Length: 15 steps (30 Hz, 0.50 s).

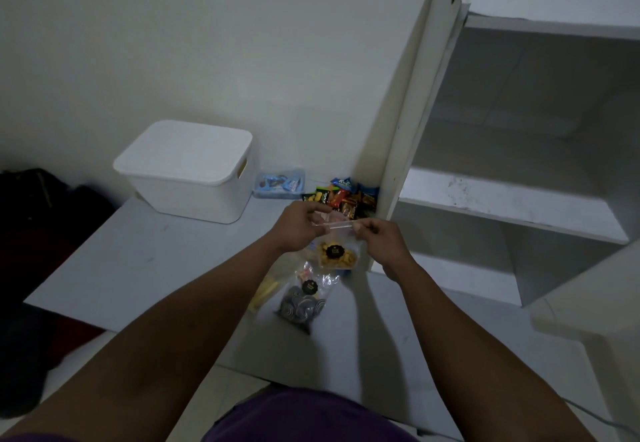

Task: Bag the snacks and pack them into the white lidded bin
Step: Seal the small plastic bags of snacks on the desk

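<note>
You have both hands to the right of the white bin and nearer you than it. Your left hand and right hand each pinch the top strip of a clear zip bag, fingers curled onto it at either end, so the bag hangs between them above the table. Inside it sits 1 pack of yellow crackers with a dark round label. The light is dim and the plastic is see-through, so I cannot tell whether the seal is pressed closed; it may be only partly done.

By my reading you are early to midway. A 2nd clear bag, holding dark swirled biscuits, lies on the table right of the bin and closer to you, and it looks filled. A small clear tub of blue packets stands just beside the bin's right wall. Further right of the bin, a loose heap of wrapped snacks sits unbagged against the white shelf upright.

The bin has its lid on, and nothing shows as packed inside. What is left for you: seal this bag, bag the heap, lift the lid, load every bag, close it.
</note>
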Available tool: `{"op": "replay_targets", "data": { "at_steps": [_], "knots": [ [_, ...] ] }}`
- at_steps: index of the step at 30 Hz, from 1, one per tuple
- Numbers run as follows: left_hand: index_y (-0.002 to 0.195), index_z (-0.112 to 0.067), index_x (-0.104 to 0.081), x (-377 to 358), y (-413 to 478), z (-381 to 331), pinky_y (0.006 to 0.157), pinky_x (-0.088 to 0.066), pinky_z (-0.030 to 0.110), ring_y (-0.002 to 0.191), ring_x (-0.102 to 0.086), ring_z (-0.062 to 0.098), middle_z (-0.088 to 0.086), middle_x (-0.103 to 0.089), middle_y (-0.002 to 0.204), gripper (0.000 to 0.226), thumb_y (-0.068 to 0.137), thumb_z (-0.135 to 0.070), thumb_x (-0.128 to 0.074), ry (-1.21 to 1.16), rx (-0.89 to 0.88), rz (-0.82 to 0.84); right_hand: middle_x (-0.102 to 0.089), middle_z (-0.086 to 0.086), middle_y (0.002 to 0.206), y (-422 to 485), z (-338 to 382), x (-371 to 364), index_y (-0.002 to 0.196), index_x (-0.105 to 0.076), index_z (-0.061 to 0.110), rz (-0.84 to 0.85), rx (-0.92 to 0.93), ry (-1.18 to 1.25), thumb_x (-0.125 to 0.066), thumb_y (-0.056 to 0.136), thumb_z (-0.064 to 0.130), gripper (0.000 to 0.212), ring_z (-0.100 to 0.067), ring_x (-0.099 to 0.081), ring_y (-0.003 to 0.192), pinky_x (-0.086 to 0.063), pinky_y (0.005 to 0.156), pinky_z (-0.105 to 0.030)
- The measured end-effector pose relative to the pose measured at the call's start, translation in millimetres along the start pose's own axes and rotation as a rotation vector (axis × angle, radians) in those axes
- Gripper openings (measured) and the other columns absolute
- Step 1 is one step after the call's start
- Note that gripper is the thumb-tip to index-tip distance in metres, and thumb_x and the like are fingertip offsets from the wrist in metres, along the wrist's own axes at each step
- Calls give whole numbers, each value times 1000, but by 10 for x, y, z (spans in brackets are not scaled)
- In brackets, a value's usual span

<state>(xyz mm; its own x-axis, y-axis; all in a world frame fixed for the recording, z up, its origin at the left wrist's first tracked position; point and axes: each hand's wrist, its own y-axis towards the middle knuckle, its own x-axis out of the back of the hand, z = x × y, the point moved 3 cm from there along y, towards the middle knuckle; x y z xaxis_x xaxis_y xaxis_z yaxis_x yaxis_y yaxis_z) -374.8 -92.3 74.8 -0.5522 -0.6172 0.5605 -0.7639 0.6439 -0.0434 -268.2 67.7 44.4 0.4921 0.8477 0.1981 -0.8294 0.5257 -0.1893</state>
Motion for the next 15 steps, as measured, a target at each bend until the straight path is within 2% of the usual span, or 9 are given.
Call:
{"op": "replay_targets", "data": {
  "at_steps": [3,6,9,13,15],
  "knots": [
    [125,-9,-63,47,-33,34,90,-53,31,87,-70,15,9,-74,82,45,82,-5,-75,-144,31,-16,-70,-3,86,8,-13,60,101,-72,9,-48,-69,83,-62,95,17,14,-13,-61,78,-46,66,-24],
    [126,-9,-62,45,-66,36,88,-53,27,86,-70,13,15,-75,85,45,83,-5,-75,-172,36,-44,-69,0,87,-15,-44,65,100,-72,16,-51,-144,164,-62,96,23,13,-16,-61,82,-48,72,-32],
    [124,-11,-64,33,-85,91,89,-53,29,87,-70,15,13,-74,84,41,84,-9,-74,-169,45,-60,-68,-1,89,-53,-66,53,99,-71,19,-44,-201,230,-61,96,23,11,-17,-60,83,-48,75,-37],
    [119,-14,-67,35,-115,197,79,-53,33,71,-64,15,5,-68,71,31,89,-7,-67,-126,71,-126,-69,-5,87,-77,-61,-18,101,-73,13,8,-181,120,-63,95,23,15,-16,-61,82,-47,72,-35],
    [120,-13,-65,61,-130,222,77,-51,31,75,-65,17,9,-70,77,30,90,-7,-65,-137,83,-146,-72,-10,88,-78,-23,-29,100,-73,9,58,-147,45,-66,93,20,15,-15,-65,78,-49,66,-30]
  ]
}}
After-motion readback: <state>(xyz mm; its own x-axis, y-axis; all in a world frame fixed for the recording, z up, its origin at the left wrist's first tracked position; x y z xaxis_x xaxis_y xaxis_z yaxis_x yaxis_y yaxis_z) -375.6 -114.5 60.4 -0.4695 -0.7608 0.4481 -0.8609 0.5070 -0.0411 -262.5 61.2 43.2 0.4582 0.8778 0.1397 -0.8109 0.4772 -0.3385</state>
